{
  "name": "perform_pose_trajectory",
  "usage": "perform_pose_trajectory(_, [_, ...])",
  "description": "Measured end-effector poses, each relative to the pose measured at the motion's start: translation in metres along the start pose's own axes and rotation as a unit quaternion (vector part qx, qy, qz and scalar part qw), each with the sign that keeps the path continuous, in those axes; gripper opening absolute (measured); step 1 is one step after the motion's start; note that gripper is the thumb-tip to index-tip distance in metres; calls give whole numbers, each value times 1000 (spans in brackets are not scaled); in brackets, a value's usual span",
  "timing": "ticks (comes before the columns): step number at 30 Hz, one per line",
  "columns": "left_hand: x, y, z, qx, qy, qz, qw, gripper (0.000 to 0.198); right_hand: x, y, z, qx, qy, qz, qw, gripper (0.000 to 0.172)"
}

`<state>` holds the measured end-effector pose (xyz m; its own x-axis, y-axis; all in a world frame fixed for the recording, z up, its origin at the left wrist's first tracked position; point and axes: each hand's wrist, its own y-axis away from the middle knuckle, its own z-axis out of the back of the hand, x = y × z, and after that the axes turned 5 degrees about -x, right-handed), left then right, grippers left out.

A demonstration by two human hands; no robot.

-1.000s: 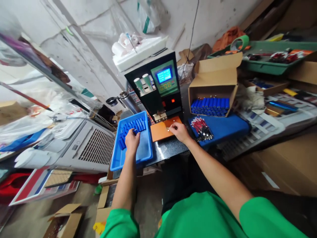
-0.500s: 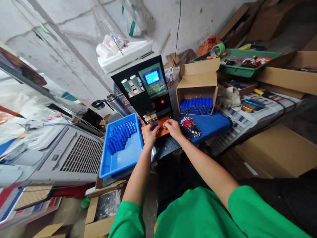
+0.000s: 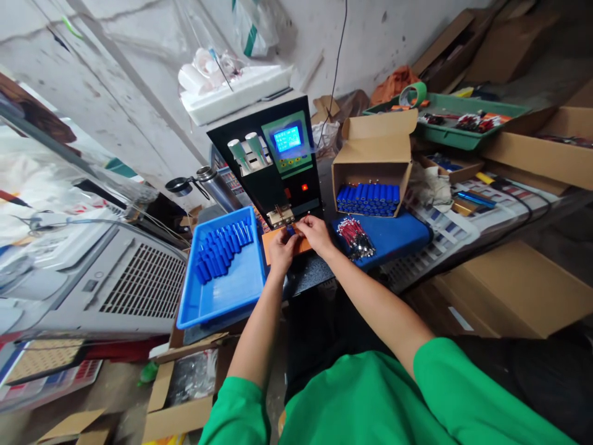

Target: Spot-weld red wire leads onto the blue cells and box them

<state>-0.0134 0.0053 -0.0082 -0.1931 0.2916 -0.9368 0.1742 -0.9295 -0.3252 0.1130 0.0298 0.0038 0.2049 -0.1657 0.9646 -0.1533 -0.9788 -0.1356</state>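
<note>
Nearest us: green sleeves (image 3: 241,409), both forearms reaching forward over the edge of the surface (image 3: 311,275). Left hand (image 3: 280,252) has its fingers closed on a blue cell (image 3: 290,230), which sits low over the orange plate (image 3: 302,243), right under the machine's head (image 3: 280,215). Can't tell if the cell touches the head. Right hand (image 3: 317,236) is just beside it, fingers bunched at the cell's right end; we can't tell whether they grip the cell or some small part, too small to see. Left of the hands, blue tray (image 3: 234,298): more cells (image 3: 215,254) in slanted rows along its left and far sides, near corner bare. Right of the hands, red/black leads (image 3: 356,237) heaped at the left end of a blue pad (image 3: 402,238). Behind the hands, black machine (image 3: 266,188) with lit screen (image 3: 288,139) and a red light. Right of it, open carton (image 3: 372,154) with stacked blue cells inside, facing us. Steel flask (image 3: 217,186) stands left of the machine. White foam (image 3: 236,96) on top of the machine. Farther right, green bin (image 3: 472,139) with tape roll (image 3: 412,94) at its rim.
</note>
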Motion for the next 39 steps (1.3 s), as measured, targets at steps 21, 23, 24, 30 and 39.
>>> perform_pose_trajectory(21, [2, 4, 0, -27, -25, -8, 999, 30, 9, 1, -13, -2, 146, 28, 989, 12])
perform_pose_trajectory(23, [3, 4, 1, -25, -26, -5, 999, 32, 8, 1, -14, -2, 138, 27, 990, 12])
perform_pose_trajectory(24, [3, 3, 1, -26, -29, -6, 999, 32, 8, 0, -14, -2, 136, 26, 990, 11])
perform_pose_trajectory(30, [1, 3, 2, -27, -42, -10, 999, 29, 8, 1, -13, -2, 138, 23, 990, 10])
perform_pose_trajectory(39, [-3, 6, -2, -36, -27, 10, 999, 33, 9, 1, -13, 6, 141, 23, 990, 13])
